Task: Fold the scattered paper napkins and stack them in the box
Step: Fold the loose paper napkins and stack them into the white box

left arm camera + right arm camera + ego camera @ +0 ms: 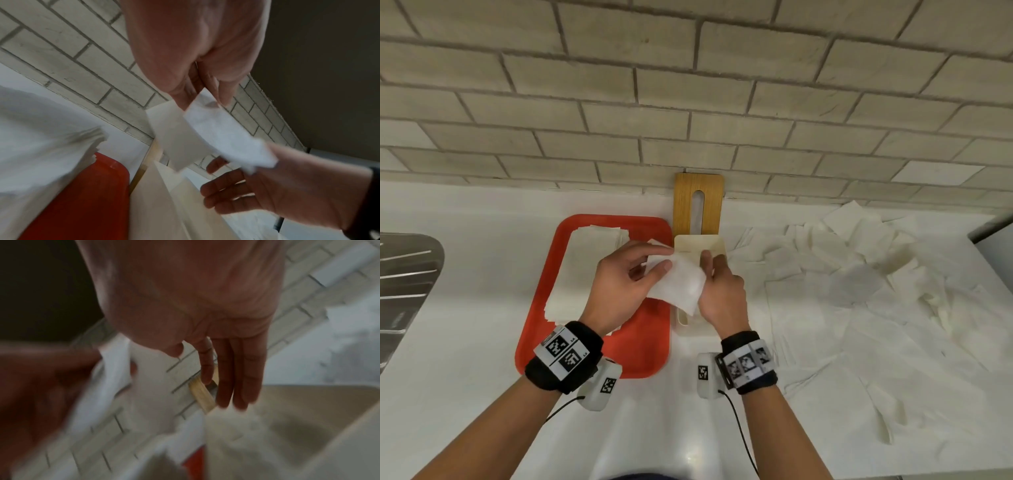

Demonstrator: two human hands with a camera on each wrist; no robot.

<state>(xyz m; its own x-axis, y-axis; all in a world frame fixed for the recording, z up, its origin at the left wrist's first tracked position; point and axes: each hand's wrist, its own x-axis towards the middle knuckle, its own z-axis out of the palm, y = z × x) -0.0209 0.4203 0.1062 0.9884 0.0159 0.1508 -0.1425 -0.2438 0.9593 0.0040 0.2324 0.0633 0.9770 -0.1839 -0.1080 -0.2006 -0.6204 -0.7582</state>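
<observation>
A white napkin [678, 284] hangs in the air over the near part of the cream box [698, 245]. My left hand [654, 267] pinches its upper corner between thumb and fingers; the pinch [197, 95] shows in the left wrist view. My right hand [714, 270] is at the napkin's lower right end, with fingers [236, 369] straight over the box [298, 426]. The napkin [216, 133] lies against that hand's thumb side. Whether the thumb clamps it is hidden. Scattered unfolded napkins [859, 274] cover the counter to the right.
A red tray [647, 342] left of the box carries a stack of folded napkins [585, 267]. The box's wooden lid [698, 202] leans on the tiled wall behind. A metal drainboard [407, 281] sits at the far left. White counter runs along the front.
</observation>
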